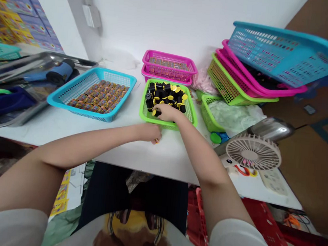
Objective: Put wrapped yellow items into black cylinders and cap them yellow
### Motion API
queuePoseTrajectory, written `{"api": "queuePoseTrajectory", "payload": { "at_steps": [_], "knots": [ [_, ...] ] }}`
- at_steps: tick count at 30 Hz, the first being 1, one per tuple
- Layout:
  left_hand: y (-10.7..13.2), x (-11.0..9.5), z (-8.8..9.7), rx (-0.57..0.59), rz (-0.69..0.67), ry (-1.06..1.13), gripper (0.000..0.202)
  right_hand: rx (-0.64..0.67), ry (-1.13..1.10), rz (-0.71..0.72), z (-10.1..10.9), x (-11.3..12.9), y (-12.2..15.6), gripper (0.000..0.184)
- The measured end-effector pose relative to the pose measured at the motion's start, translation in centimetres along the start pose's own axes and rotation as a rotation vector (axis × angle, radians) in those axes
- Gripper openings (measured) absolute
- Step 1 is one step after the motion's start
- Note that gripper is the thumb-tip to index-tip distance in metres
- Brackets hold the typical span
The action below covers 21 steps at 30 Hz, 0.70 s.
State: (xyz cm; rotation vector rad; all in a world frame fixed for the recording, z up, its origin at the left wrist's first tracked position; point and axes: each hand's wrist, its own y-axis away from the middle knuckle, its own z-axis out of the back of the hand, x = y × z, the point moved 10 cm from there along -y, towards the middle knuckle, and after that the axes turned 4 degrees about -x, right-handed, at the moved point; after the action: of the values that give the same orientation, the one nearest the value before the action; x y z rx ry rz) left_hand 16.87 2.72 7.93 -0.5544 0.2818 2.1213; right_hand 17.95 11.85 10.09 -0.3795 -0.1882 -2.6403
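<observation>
From my remote seat, the biggest thing I see is the white flat table (167, 154) filling the middle of the frame. At upper right a tilted stack of plastic mesh baskets leans, topped by a large blue mesh basket (285, 53). Left of centre sits a shallow blue plastic basket (68, 97) with rows of small brown wrapped pieces. At centre stands the bright green plastic mesh basket (193, 116), and a small white round fan (253, 153) lies at the right edge. The right hand (166, 112) is inside the green basket's near edge, fingers curled down onto the heap; I cannot tell whether they have closed on anything. The left hand (151, 132) rests on the table just in front of that basket, closed into a loose pinch around a small orange-yellow piece (157, 140). The small black-and-yellow cylindrical plastic parts (166, 92) are piled in the green basket. I judge them light, hard and prone to roll, best pinched across the body.
</observation>
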Motion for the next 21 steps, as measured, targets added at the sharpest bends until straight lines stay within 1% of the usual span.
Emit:
{"api": "queuePoseTrajectory", "payload": {
  "at_steps": [2, 3, 4, 5, 7, 10, 11, 12, 14, 15, 16, 17, 19, 21],
  "knots": [
    [0.5, -1.2, 0.9, -0.018, -0.042, 0.033, 0.008, -0.223, -0.059, -0.019, 1.7, -1.5, 1.9, 0.062],
    [0.9, -1.6, 1.6, -0.055, -0.036, 0.099, 0.01, -0.345, -0.113, -0.025, 2.4, -2.3, 3.1, 0.061],
    [1.2, -1.7, 2.4, -0.102, -0.012, 0.202, 0.014, -0.519, -0.245, -0.029, 3.4, -3.3, 4.8, 0.058],
    [1.4, -1.6, 3.0, -0.157, 0.027, 0.334, 0.019, -0.672, -0.386, -0.006, 3.9, -4.2, 6.6, 0.054],
    [1.9, -0.8, 3.5, -0.271, 0.121, 0.606, 0.029, -0.896, -0.604, 0.069, 3.9, -5.4, 9.9, 0.049],
    [1.8, 0.5, 2.4, -0.382, 0.191, 0.852, 0.033, -1.101, -0.798, 0.167, 3.0, -6.0, 13.6, 0.048],
    [1.6, 0.9, 1.7, -0.404, 0.191, 0.912, 0.038, -1.141, -0.838, 0.188, 2.8, -5.9, 14.5, 0.047],
    [1.6, 1.3, 1.0, -0.418, 0.182, 0.965, 0.05, -1.166, -0.869, 0.201, 2.6, -5.7, 15.1, 0.045],
    [1.6, 1.8, -0.3, -0.419, 0.139, 1.029, 0.083, -1.157, -0.917, 0.202, 2.3, -5.1, 15.7, 0.043],
    [1.7, 1.8, -0.8, -0.397, 0.106, 1.033, 0.093, -1.129, -0.933, 0.195, 2.2, -4.7, 15.8, 0.043],
    [1.9, 1.8, -1.3, -0.365, 0.069, 1.021, 0.098, -1.091, -0.945, 0.183, 2.1, -4.3, 15.7, 0.045],
    [2.1, 1.8, -1.7, -0.333, 0.032, 1.003, 0.099, -1.045, -0.952, 0.168, 2.0, -3.9, 15.6, 0.047],
    [2.7, 2.0, -2.2, -0.306, -0.038, 0.982, 0.094, -0.958, -0.97, 0.124, 1.8, -3.3, 15.4, 0.048],
    [3.3, 2.9, -1.9, -0.397, -0.083, 0.996, 0.089, -0.897, -1.01, 0.077, 1.6, -3.0, 15.2, 0.045]
  ]
}}
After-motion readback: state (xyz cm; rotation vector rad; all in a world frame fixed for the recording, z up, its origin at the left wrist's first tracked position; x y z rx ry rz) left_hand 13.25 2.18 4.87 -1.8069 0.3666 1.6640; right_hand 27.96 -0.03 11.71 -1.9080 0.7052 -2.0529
